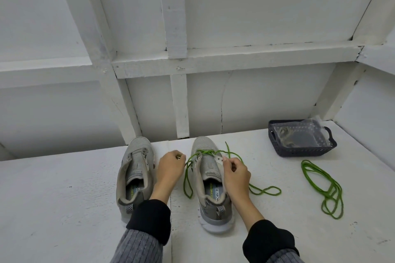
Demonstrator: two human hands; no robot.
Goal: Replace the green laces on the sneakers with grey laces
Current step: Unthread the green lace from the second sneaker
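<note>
Fingers (228, 161) beside "MORY FO" insole (214, 193)

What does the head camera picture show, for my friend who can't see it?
Two hands, left hand and right hand, pull a green lace out of the right sneaker. The left sneaker has none; another green lace lies near a dark basket.
</note>
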